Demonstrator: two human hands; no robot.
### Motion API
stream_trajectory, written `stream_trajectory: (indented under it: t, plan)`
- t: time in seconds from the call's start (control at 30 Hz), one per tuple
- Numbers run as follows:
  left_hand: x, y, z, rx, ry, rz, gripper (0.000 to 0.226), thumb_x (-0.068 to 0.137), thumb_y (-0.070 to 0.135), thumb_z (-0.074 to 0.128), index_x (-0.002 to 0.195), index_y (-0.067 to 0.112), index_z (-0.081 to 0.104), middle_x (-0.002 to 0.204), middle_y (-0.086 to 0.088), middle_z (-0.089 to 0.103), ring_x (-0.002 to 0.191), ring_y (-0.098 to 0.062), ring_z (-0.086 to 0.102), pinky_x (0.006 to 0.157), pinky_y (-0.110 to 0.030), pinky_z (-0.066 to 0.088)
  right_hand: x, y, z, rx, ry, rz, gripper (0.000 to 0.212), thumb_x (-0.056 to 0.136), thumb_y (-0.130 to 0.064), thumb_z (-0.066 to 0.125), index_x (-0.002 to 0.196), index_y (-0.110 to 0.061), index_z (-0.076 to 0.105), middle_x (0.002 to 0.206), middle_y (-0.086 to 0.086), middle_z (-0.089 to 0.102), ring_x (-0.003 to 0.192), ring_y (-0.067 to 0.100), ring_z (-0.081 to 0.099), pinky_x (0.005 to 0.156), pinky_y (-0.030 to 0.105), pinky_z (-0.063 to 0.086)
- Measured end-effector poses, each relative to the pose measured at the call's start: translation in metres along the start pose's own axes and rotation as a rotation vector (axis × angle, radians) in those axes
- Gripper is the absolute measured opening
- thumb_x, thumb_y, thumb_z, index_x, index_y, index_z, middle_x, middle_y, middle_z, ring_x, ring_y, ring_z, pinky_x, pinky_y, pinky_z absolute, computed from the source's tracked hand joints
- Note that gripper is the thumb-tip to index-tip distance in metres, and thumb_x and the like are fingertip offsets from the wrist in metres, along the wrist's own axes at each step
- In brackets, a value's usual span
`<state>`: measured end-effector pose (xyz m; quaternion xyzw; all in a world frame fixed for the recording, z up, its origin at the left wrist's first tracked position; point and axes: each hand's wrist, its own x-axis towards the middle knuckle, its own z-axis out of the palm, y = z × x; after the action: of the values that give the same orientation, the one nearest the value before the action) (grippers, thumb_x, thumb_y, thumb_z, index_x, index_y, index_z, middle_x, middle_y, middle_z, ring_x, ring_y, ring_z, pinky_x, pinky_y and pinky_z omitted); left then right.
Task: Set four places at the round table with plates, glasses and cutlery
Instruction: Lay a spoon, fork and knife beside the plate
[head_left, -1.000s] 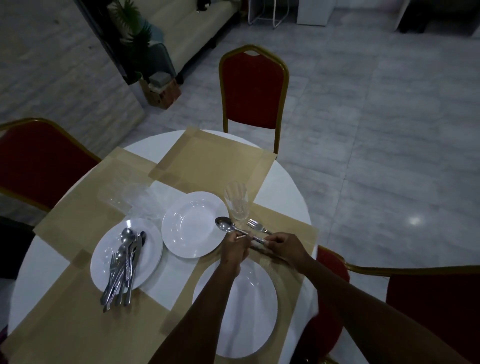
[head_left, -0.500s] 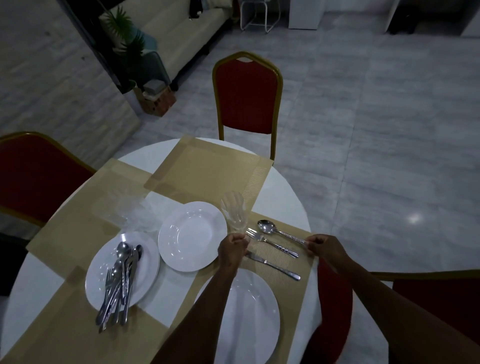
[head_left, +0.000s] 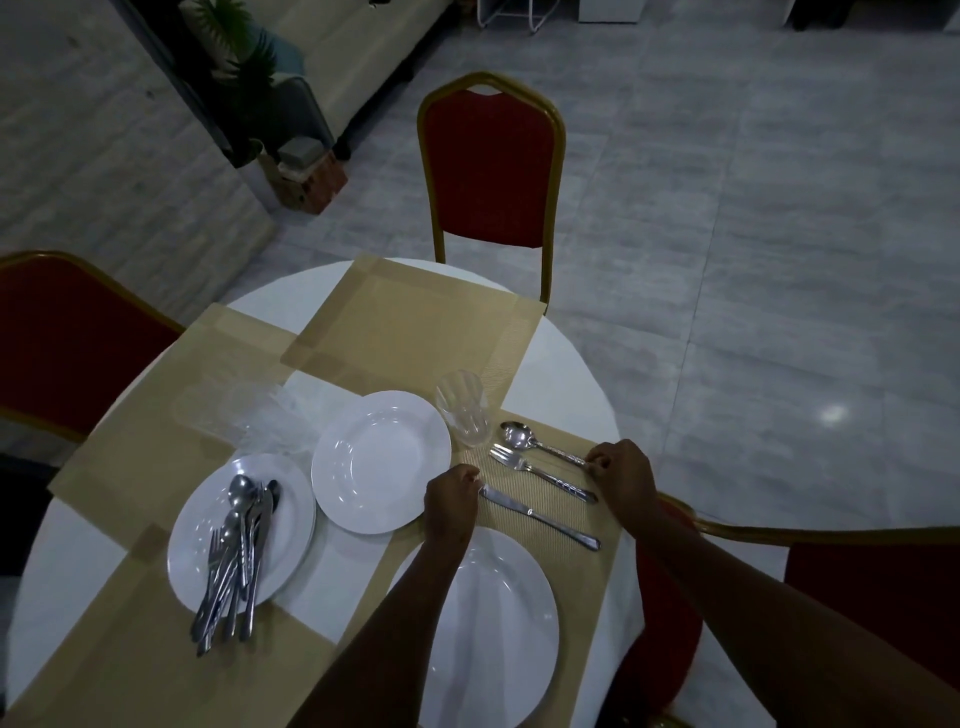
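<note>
- One place is pretty much laid out: a plate (head_left: 493, 623) sits on the nearest placemat (head_left: 550, 566), with a knife (head_left: 540, 517), fork (head_left: 540, 474) and spoon (head_left: 540, 442) lined up side by side beyond it, and a glass (head_left: 464, 415) stood upright at the mat's far corner.
- The left hand (head_left: 451, 501) is curled loosely with its fingertips at the tip of the knife blade; whether the blade is actually pinched can't be told.
- The right hand (head_left: 621, 470) is closed lightly around the handle end of the spoon, and the fork handle runs just under it. Looks like final straightening, judged from the neat row.
- Three places are left to do. A second plate (head_left: 382, 462) is parked loose near the middle, half off any mat.
- A stack of plates (head_left: 291, 499) is sat to the left with the spare cutlery (head_left: 236, 556) piled on top.
- More glassware seems to be there on the left mat (head_left: 156, 415), but it's too faint to count.
- The surface (head_left: 566, 379) is a round white top, with four tan placemats laid so their corners overlap.
- Red chairs with gold frames are pulled up around it; the far chair (head_left: 491, 166) is the clearest.
- The room is dim, with a grey tiled floor (head_left: 753, 234), a pale sofa (head_left: 374, 47) and a potted plant (head_left: 239, 62) at the back.
</note>
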<state>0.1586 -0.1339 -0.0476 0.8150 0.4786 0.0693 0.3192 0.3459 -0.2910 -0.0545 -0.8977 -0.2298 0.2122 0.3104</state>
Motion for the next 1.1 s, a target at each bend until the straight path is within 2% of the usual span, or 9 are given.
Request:
stream_trajectory:
  t: [0.17,0.23,0.3,0.4,0.5,0.7,0.87,1.0,1.1]
  plan:
    - [0.003,-0.006,0.008,0.024,-0.098,-0.03,0.026,0.092,0.017,0.06,0.113,0.005,0.068,0.11,-0.008,0.071,0.1,-0.017,0.067,0.093,-0.025,0.049,-0.007,0.002,0.007,-0.023,-0.005,-0.026,0.005,0.082,-0.013,0.068,0.087,-0.014,0.067,0.084,0.0,0.052,0.075,0.015,0.055,0.057,0.015,0.032]
    - [0.004,-0.006,0.01,0.026,-0.117,0.011,0.024,0.091,0.015,0.061,0.111,0.006,0.07,0.11,-0.007,0.07,0.099,-0.017,0.066,0.09,-0.022,0.048,-0.011,0.002,0.004,-0.023,0.008,-0.102,0.005,0.084,-0.013,0.065,0.089,-0.013,0.065,0.086,-0.001,0.051,0.074,0.012,0.052,0.058,0.01,0.032]
    - [0.006,-0.003,0.008,0.07,-0.166,0.102,0.021,0.089,0.013,0.062,0.107,0.008,0.071,0.107,-0.007,0.071,0.096,-0.019,0.066,0.082,-0.017,0.044,-0.015,0.0,0.002,-0.024,-0.016,-0.233,0.005,0.084,-0.014,0.064,0.09,-0.014,0.064,0.089,-0.001,0.053,0.075,0.011,0.051,0.062,0.017,0.036]
    - [0.014,0.002,0.0,0.123,-0.291,0.216,0.022,0.081,0.012,0.071,0.102,0.004,0.072,0.101,-0.011,0.068,0.093,-0.021,0.063,0.077,-0.017,0.038,-0.026,-0.005,0.007,-0.129,-0.246,-0.38,0.009,0.08,-0.019,0.068,0.084,-0.013,0.064,0.088,0.003,0.058,0.08,0.017,0.054,0.068,0.024,0.036]
    - [0.02,0.002,-0.01,0.173,-0.352,0.287,0.013,0.077,0.011,0.074,0.088,0.005,0.073,0.094,-0.011,0.066,0.089,-0.023,0.061,0.075,-0.021,0.038,-0.043,-0.006,0.018,-0.215,-0.393,-0.378,0.011,0.08,-0.023,0.068,0.08,-0.012,0.064,0.089,0.005,0.06,0.082,0.016,0.051,0.069,0.024,0.037]
    - [0.024,-0.002,-0.014,0.265,-0.404,0.314,0.011,0.077,0.014,0.074,0.086,0.008,0.074,0.093,-0.009,0.067,0.087,-0.022,0.061,0.072,-0.021,0.039,-0.058,-0.009,0.026,-0.18,-0.369,-0.311,0.012,0.086,-0.022,0.063,0.087,-0.01,0.068,0.082,-0.003,0.054,0.075,0.008,0.045,0.059,0.01,0.026]
    - [0.023,-0.002,-0.012,0.273,-0.425,0.262,0.009,0.08,0.016,0.071,0.085,0.009,0.074,0.092,-0.007,0.067,0.085,-0.019,0.062,0.07,-0.02,0.039,-0.061,-0.006,0.022,-0.14,-0.37,-0.313,0.006,0.086,-0.017,0.062,0.086,-0.013,0.067,0.087,0.002,0.061,0.079,0.008,0.048,0.072,0.019,0.034]
    - [0.027,0.009,-0.01,0.099,-0.365,0.225,0.016,0.089,0.017,0.062,0.097,0.006,0.07,0.097,-0.009,0.068,0.084,-0.016,0.062,0.077,-0.025,0.046,-0.042,-0.004,0.021,-0.044,-0.097,-0.289,0.007,0.08,-0.007,0.066,0.085,-0.012,0.065,0.087,0.0,0.058,0.082,0.01,0.047,0.075,0.023,0.036]
    - [0.028,0.018,-0.005,0.093,-0.351,0.287,0.018,0.091,0.023,0.056,0.105,0.015,0.064,0.103,-0.006,0.066,0.091,-0.019,0.065,0.08,-0.028,0.051,-0.025,-0.004,0.02,-0.121,-0.103,-0.269,0.017,0.076,-0.012,0.071,0.092,-0.013,0.066,0.093,0.0,0.058,0.088,0.015,0.05,0.075,0.025,0.037]
